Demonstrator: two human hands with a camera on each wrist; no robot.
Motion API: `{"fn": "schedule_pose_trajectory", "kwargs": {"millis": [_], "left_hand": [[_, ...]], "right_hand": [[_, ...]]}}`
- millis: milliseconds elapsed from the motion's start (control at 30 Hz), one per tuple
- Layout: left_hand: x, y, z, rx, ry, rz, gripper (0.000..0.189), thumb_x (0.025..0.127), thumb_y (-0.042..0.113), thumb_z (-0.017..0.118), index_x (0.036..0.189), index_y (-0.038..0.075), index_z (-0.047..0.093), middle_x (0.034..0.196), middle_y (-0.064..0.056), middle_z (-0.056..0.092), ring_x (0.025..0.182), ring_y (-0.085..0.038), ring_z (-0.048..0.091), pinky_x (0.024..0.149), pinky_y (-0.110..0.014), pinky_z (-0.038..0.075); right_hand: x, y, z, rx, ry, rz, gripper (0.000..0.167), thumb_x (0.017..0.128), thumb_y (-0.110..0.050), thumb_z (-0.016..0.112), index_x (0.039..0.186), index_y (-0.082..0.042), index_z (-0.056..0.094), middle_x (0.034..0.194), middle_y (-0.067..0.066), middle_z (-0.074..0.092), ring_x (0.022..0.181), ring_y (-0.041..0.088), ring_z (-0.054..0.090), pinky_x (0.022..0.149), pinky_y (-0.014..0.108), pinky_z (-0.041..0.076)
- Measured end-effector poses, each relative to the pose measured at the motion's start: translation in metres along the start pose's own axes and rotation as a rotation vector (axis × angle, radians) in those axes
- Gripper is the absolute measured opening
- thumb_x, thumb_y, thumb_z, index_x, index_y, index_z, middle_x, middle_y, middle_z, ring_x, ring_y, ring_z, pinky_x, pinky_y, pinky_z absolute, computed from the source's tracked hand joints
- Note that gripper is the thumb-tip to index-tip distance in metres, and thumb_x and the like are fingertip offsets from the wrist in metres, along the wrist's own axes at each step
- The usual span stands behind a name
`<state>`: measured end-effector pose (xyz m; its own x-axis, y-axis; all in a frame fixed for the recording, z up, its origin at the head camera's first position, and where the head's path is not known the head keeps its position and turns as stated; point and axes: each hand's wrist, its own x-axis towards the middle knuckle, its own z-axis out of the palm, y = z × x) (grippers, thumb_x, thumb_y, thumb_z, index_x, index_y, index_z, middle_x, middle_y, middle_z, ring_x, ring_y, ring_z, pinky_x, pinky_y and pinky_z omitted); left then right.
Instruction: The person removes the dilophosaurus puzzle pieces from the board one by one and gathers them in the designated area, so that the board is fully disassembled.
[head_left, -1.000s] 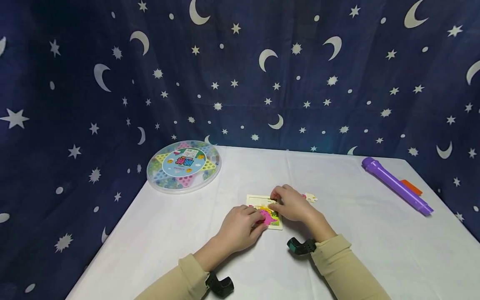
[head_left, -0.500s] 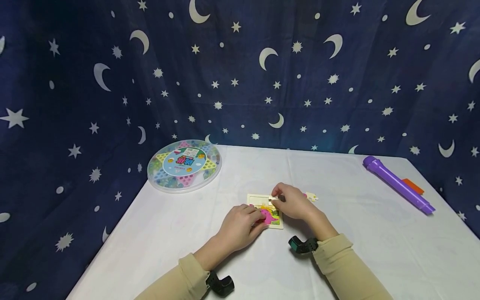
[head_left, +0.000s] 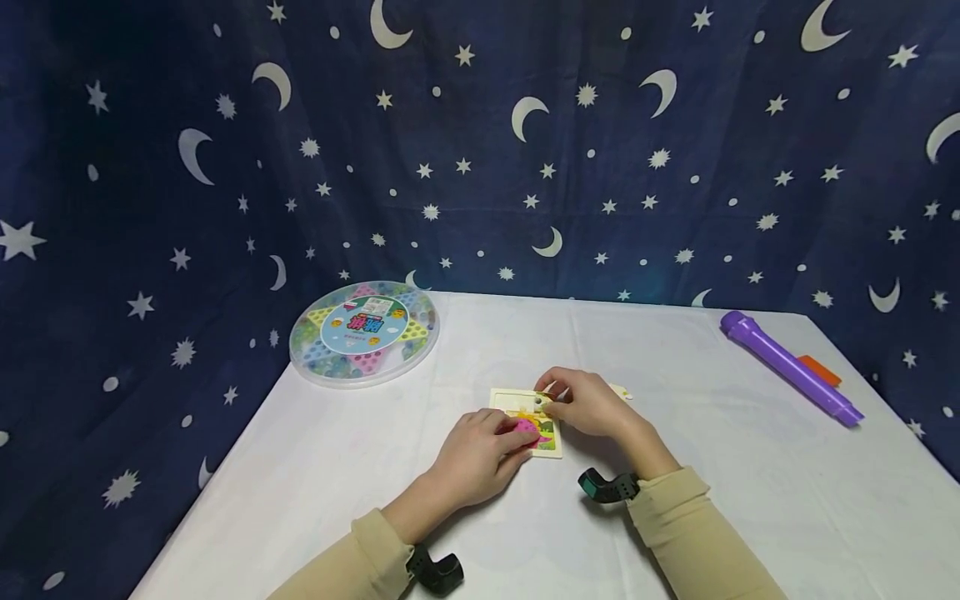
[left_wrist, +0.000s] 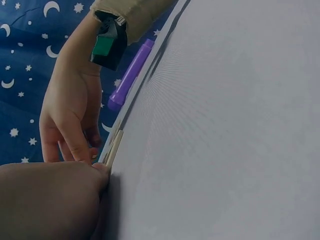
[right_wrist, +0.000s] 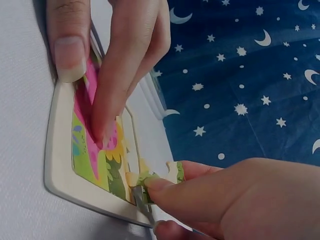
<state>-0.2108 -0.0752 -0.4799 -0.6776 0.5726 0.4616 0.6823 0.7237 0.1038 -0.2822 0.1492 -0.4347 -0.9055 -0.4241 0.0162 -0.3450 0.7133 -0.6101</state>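
A small jigsaw puzzle in a cream tray lies on the white table, with a pink dinosaur picture partly filled in. My left hand rests on it; in the right wrist view, a finger presses the pink dinosaur piece and the thumb lies on the tray's rim. At the upper right part of the tray, my right hand pinches a green and cream puzzle piece between thumb and fingers. A bare pale section shows at the tray's upper left. Another loose puzzle piece lies behind my right hand, mostly hidden.
A round clear case with a Chinese checkers board lies at the table's back left. Towards the right edge lies a purple tube-like toy, beside an orange flat thing. A dark star-and-moon curtain hangs behind the table.
The puzzle piece in my right hand has turned and now shows its printed colours over the tray's upper right. My left hand stays on the puzzle. The loose piece is more hidden.
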Motion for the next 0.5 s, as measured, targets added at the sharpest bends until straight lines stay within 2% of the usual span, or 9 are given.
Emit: {"fn": "schedule_pose_trajectory", "kwargs": {"millis": [100, 267, 500], "left_hand": [[-0.002, 0.000, 0.000, -0.012, 0.012, -0.012, 0.029, 0.098, 0.039, 0.069, 0.124, 0.031, 0.076, 0.112, 0.000, 0.068, 0.106, -0.020, 0.062, 0.094, -0.043, 0.049], [-0.003, 0.002, 0.001, -0.021, 0.006, -0.033, 0.027, 0.098, 0.039, 0.068, 0.123, 0.031, 0.076, 0.112, 0.001, 0.067, 0.106, -0.020, 0.062, 0.096, -0.042, 0.048], [-0.001, 0.001, 0.004, -0.036, 0.035, -0.032, 0.026, 0.097, 0.039, 0.071, 0.120, 0.030, 0.078, 0.115, 0.001, 0.069, 0.109, -0.021, 0.062, 0.096, -0.043, 0.048]], "right_hand": [[0.000, 0.000, 0.000, 0.020, 0.006, -0.006, 0.021, 0.091, -0.011, 0.077, 0.109, -0.017, 0.069, 0.094, -0.001, 0.068, 0.077, 0.016, 0.061, 0.066, 0.033, 0.052], [-0.002, 0.005, -0.008, 0.048, 0.053, -0.011, 0.016, 0.093, -0.018, 0.076, 0.107, -0.016, 0.071, 0.093, -0.002, 0.068, 0.079, 0.017, 0.058, 0.071, 0.035, 0.048], [-0.008, 0.026, -0.028, 0.125, 0.069, 0.007, 0.016, 0.099, -0.021, 0.069, 0.111, -0.011, 0.072, 0.096, 0.002, 0.068, 0.077, 0.020, 0.062, 0.070, 0.036, 0.050]]}}
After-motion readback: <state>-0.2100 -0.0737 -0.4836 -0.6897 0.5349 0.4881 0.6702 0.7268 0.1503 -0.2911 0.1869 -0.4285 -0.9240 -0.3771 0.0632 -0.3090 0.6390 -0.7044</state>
